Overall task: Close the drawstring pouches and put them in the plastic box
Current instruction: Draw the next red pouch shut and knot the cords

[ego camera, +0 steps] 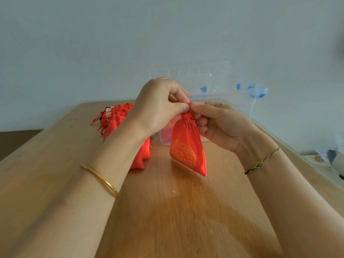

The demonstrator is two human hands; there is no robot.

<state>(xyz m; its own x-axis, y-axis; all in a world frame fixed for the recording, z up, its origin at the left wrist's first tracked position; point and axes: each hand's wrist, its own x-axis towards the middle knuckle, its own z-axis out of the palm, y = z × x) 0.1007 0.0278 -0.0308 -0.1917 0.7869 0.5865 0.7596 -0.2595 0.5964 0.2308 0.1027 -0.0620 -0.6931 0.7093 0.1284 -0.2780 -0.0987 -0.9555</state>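
Wooden tabletop (pixel 167 220), left hand (pixel 158 108) and right hand (pixel 223 123) both pinching drawstring (pixel 189 105) atop red pouch (pixel 188 131), gold print (pixel 183 153) unreadable, plastic box (pixel 214 84) behind

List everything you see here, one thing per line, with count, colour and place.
red fabric drawstring pouch with gold print: one, red and gold, held up above the table, neck gathered
pile of red drawstring pouches: count unclear, red, on the table to the left
clear plastic box: one, transparent with blue latches, far right of the table; something red shows through its wall
brown wooden table: one, brown, under it all
gold bangle: one, gold, left wrist
braided thread bracelet: one, dark and yellow, right wrist
left hand: one, pinches the cord at the pouch's top
right hand: one, pinches the same spot from the other side
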